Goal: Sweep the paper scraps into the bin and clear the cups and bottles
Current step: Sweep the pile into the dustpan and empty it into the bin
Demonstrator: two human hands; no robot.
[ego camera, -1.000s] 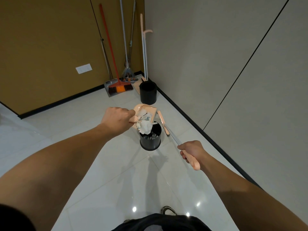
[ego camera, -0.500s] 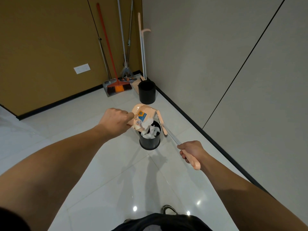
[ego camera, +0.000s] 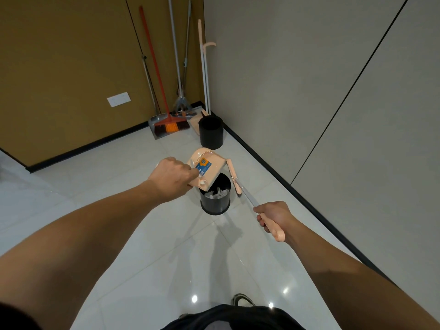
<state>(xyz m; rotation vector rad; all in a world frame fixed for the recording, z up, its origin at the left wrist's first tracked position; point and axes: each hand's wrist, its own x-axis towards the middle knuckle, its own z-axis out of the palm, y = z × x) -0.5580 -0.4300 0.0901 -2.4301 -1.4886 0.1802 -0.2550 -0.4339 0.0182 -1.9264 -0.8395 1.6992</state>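
Observation:
My left hand [ego camera: 172,175] grips the handle of a peach dustpan [ego camera: 206,166], which is tipped steeply over a small black bin [ego camera: 215,203] on the floor. White paper scraps [ego camera: 217,193] lie inside the bin; a small white piece still clings to the pan's lower edge. My right hand [ego camera: 273,215] holds the peach handle of a long broom [ego camera: 234,178], whose brush head hangs beside the bin's right rim.
A second, taller black bin [ego camera: 211,132] stands in the corner. Behind it lean an orange broom [ego camera: 169,126], a grey dustpan [ego camera: 155,120], a mop and a peach broom set. Grey wall panels run along the right. My shoe [ego camera: 242,300] shows at the bottom.
The paper scraps slid off the tilted dustpan and dropped into the bin; the pan's blue label now shows. Both hands stayed about where they were.

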